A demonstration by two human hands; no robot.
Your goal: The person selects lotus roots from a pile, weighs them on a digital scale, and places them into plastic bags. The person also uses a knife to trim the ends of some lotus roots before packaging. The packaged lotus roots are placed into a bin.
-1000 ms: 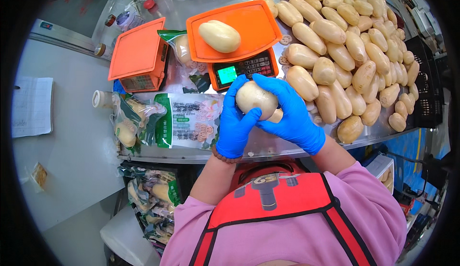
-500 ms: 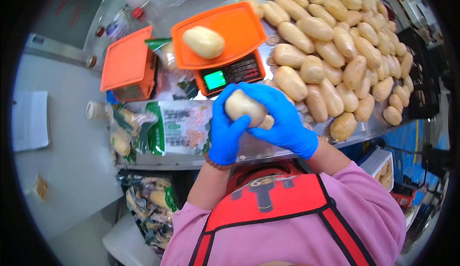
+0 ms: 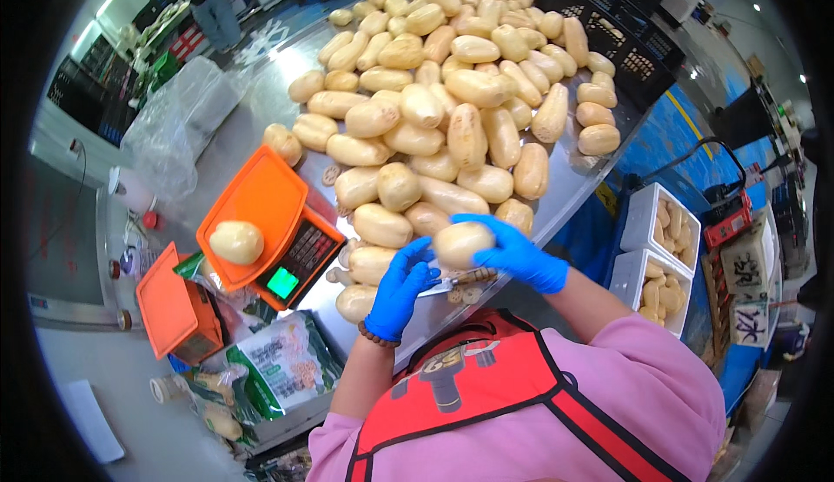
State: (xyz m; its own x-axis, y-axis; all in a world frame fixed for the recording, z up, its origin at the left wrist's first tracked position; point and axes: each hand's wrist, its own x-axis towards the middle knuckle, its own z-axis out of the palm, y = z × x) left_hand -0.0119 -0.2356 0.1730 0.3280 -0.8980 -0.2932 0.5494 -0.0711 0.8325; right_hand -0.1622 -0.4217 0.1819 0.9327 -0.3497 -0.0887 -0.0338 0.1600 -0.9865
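My right hand, in a blue glove, is closed around a pale, peeled lotus root section and holds it above the table's near edge. To its left, my left hand, gloved too, has its fingers curled around what looks like a small knife; only the blade shows, the handle is hidden. Cut lotus root slices lie just beyond the blade. A big heap of lotus root sections covers the table ahead. One more lotus root piece rests on the orange scale, whose display glows green.
Left of the scale stands an orange-lidded box. Green-and-white printed bags lie at the table's near left. A black crate is at the far right; white foam boxes of lotus root stand right of the table. A co-worker stands far left.
My view has swung right. Both hands held the lotus root together; now my right hand alone has it, and my left hand has come off it, down beside the blade.
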